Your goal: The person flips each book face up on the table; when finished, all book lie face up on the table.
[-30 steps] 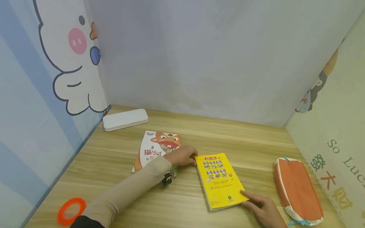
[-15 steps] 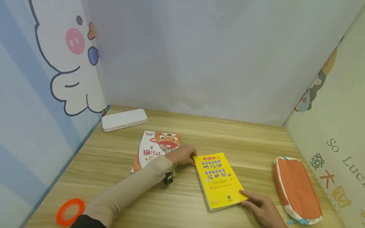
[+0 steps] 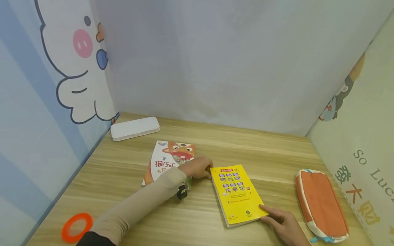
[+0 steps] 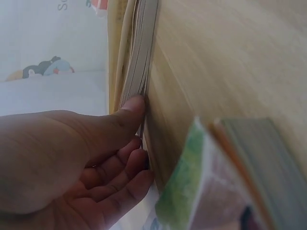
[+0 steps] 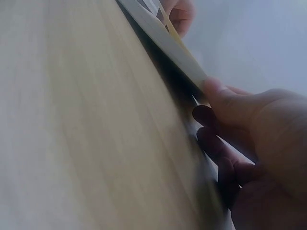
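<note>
A yellow paperback book (image 3: 237, 194) lies back cover up in the middle of the table, small pictures printed on it. My left hand (image 3: 197, 167) holds its far left corner; in the left wrist view the thumb presses the page edges (image 4: 139, 52) and the fingers bend at the far end. At the near right corner my right hand (image 3: 284, 223) pinches the book, with the thumb seen against the corner in the right wrist view and fingers below it. Under my left forearm lies a picture book (image 3: 163, 164) with an orange cat cover, partly hidden by the sleeve.
A white pencil case (image 3: 135, 128) sits at the back left. An orange ring (image 3: 66, 229) lies at the front left, near my left sleeve. To the right rests an orange pouch (image 3: 323, 205) with white trim. Printed cloth walls enclose the table on three sides.
</note>
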Tool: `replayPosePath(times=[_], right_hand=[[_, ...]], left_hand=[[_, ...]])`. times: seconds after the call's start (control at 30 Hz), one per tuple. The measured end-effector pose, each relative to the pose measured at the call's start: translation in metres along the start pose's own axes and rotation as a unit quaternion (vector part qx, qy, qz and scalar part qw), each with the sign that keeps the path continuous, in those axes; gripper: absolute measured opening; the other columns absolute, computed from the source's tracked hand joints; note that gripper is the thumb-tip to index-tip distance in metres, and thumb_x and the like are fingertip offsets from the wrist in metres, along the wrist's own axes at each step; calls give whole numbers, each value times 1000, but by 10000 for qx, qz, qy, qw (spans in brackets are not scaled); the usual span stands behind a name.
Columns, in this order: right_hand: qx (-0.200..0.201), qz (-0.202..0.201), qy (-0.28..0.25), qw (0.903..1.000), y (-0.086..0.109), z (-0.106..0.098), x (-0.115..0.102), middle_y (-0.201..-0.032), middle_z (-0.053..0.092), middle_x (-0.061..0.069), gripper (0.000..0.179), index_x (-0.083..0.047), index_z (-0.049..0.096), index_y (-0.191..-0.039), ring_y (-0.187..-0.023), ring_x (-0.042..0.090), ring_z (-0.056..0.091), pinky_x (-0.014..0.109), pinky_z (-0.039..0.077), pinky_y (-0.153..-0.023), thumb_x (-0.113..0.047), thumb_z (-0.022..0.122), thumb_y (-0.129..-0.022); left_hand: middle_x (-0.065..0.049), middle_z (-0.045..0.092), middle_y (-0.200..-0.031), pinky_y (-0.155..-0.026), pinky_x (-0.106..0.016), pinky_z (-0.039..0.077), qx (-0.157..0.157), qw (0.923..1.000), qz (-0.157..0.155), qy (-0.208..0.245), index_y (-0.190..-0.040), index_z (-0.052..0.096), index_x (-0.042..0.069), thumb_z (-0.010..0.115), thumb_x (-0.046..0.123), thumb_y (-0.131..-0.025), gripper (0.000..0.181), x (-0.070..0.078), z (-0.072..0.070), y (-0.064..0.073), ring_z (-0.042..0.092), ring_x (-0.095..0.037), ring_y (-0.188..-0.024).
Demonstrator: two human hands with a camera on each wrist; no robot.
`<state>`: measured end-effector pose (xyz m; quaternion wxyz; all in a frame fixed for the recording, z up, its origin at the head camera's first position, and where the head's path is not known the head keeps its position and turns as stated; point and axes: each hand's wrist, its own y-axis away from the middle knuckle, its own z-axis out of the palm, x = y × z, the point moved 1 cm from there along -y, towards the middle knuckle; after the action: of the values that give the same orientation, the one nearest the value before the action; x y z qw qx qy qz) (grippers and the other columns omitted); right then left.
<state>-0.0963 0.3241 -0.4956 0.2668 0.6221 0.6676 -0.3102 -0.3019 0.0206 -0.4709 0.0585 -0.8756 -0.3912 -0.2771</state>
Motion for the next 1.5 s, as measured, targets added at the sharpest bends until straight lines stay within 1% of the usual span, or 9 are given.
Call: replayPosePath(times=[0.27,0.53,0.63,0.8,0.93,1.03,1.17,1.27,1.5], right_hand=[[14,-113,61,9999,1,0,0,-124,73,16,34,-5,75,-121,-110,-11,60,9,52,-88,-14,79,-88],[42,0,138,9999,0,1,2,-125,74,13,33,-8,76,-122,-111,-10,61,10,52,-89,-16,79,-89],[38,-79,82,9999,0,3,4,-125,74,13,34,-8,76,-122,-111,-9,62,11,52,-89,-15,79,-89],[-74,-196,-69,9998,-1,6,5,-124,74,15,34,-7,75,-122,-109,-9,63,12,53,-89,-17,78,-90],[7,-91,-81,9999,1,3,2,-123,74,15,33,-7,76,-121,-108,-10,63,11,53,-88,-14,79,-89],[40,48,-1,10000,2,0,0,-124,74,13,33,-9,76,-121,-108,-10,63,12,53,-88,-15,79,-89],[33,188,87,9998,2,-1,0,-126,74,11,34,-11,76,-122,-110,-10,62,12,53,-89,-17,78,-90],[34,144,79,9999,2,-1,1,-126,74,12,33,-10,76,-122,-109,-10,62,12,53,-89,-16,78,-90],[31,39,-20,10000,2,1,1,-124,74,14,33,-7,76,-122,-107,-11,62,11,53,-88,-14,78,-89]], left_hand=[[-1,67,-90,-75,-24,47,91,9999,24,-51,-105,71,7,81,21,-89,24,2,0,0,53,-10,-78],[1,62,-76,-65,-21,42,287,9992,116,-259,-94,72,6,84,15,-86,17,9,0,1,50,-10,-68],[3,60,-74,-64,-21,41,323,9992,-41,-217,-92,71,6,86,14,-83,19,8,1,1,50,-10,-67],[3,59,-72,-62,-21,40,196,9994,-285,-1,-90,71,6,88,12,-80,21,4,0,0,50,-10,-66],[2,59,-71,-60,-20,40,-10,9997,-154,178,-92,73,4,87,11,-81,19,4,-1,-4,50,-10,-65],[0,62,-76,-63,-21,42,-92,9997,-113,208,-98,72,4,85,12,-83,21,3,-1,-8,50,-11,-69],[-3,67,-93,-77,-27,49,2,9999,-78,65,-105,70,6,84,17,-85,27,2,1,-8,53,-12,-81],[-5,69,-100,-85,-31,51,119,9999,-97,-79,-106,69,7,85,18,-85,29,5,1,-7,55,-13,-87],[-3,69,-85,-72,-29,48,533,9956,-210,-746,-92,71,7,90,15,-76,26,13,3,-6,52,-14,-74]])
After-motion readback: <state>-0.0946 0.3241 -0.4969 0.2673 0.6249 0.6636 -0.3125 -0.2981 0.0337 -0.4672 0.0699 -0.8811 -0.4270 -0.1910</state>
